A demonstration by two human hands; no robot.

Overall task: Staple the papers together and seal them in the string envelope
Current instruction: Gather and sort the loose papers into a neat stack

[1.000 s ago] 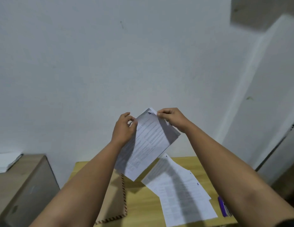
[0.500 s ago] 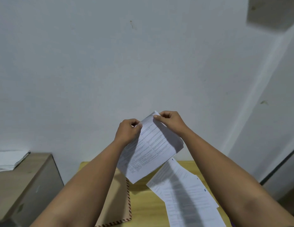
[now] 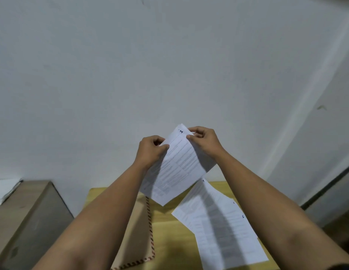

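Observation:
I hold a small stack of printed white papers point(image 3: 177, 168) up in the air above the table, tilted, with a handwritten "1" at its top corner. My left hand point(image 3: 150, 149) pinches the stack's upper left edge. My right hand point(image 3: 204, 141) pinches the top corner. More printed sheets point(image 3: 222, 228), marked "4" and "5", lie fanned on the yellow wooden table point(image 3: 169, 240) under my right arm. A brown envelope point(image 3: 138, 236) with a red-and-white striped border lies flat under my left arm, partly hidden. No stapler is in view.
A grey-brown cabinet point(image 3: 27, 215) stands to the left of the table, with a pile of white paper point(image 3: 6, 190) on top. A pale wall rises right behind the table. A dark-edged door or panel point(image 3: 329, 188) is at the right.
The held stack has stayed in the air between both hands; my right fingers shifted on the top corner. The camera tilted, so the purple object at the table's right edge left the view.

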